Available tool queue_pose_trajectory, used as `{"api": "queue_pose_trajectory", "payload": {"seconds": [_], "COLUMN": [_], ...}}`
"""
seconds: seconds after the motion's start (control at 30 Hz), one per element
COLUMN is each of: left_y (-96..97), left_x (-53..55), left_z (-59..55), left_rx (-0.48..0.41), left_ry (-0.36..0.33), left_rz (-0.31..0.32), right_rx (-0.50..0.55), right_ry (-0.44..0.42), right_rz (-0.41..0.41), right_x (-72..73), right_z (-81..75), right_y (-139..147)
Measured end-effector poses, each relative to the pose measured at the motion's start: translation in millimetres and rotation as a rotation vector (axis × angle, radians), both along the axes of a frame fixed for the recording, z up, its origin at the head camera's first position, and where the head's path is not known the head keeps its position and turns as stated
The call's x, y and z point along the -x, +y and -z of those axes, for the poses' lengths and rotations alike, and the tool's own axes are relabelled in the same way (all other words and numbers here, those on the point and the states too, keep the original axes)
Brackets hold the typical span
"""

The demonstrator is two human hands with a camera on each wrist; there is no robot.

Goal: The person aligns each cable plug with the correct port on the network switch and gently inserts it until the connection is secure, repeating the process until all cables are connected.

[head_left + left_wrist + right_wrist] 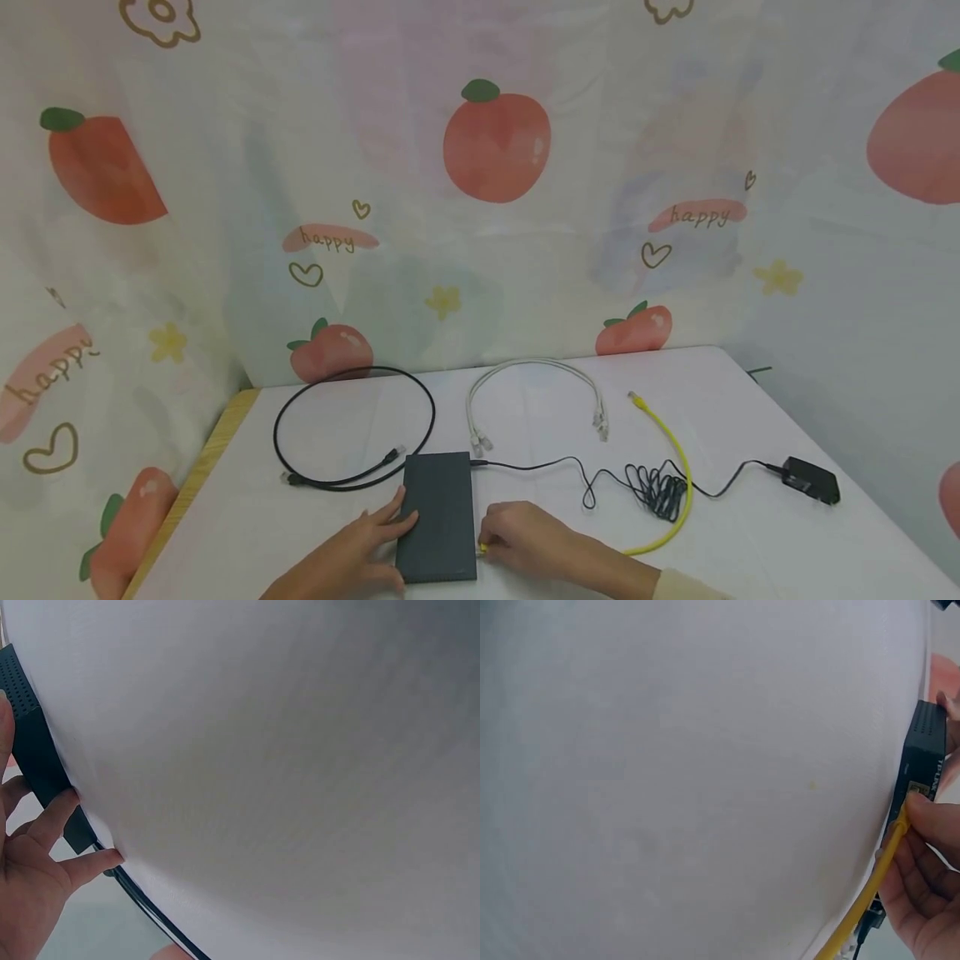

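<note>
A flat dark TP-Link network switch (437,517) lies on the white table before me. My left hand (360,546) rests against its left side, fingers spread, with one fingertip over the top. In the left wrist view, straight fingers (56,817) touch the switch's side (41,761). At the opposite side, my right hand (528,537) pinches the plug end of a yellow network cable (684,467). Seen from the right wrist, thumb and fingers hold the yellow plug (902,817) right at a port (917,787); the plug's tip is hidden.
A black power cord (525,467) runs from the switch's right side through a coiled bundle (660,493) to a power adapter (810,481). Behind lie a looped black network cable (276,433) and a bent grey network cable (536,362). A patterned cloth (495,275) hangs behind the table.
</note>
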State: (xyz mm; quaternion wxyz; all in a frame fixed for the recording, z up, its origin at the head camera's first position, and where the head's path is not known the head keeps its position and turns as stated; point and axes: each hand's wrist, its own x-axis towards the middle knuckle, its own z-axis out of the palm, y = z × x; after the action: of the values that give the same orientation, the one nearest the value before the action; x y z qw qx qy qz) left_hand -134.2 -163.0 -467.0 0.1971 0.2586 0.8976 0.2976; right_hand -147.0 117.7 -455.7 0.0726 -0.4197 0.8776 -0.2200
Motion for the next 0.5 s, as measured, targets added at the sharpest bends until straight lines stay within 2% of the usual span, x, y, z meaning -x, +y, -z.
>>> {"api": "queue_pose_trajectory", "payload": {"seconds": [0.23, 0.5], "left_y": [1.2, 1.1], "left_x": [-0.5, -2.5], "left_z": [-1.2, -4.6], "left_rx": [0.016, 0.034], "left_ry": [0.002, 0.016], "left_rz": [0.005, 0.005], "right_rx": [-0.056, -0.123], "right_ry": [0.032, 0.040], "right_rz": [0.007, 0.072], "right_x": [-1.0, -2.7], "right_z": [-1.2, -2.1], "right_y": [-5.5, -11.2]}}
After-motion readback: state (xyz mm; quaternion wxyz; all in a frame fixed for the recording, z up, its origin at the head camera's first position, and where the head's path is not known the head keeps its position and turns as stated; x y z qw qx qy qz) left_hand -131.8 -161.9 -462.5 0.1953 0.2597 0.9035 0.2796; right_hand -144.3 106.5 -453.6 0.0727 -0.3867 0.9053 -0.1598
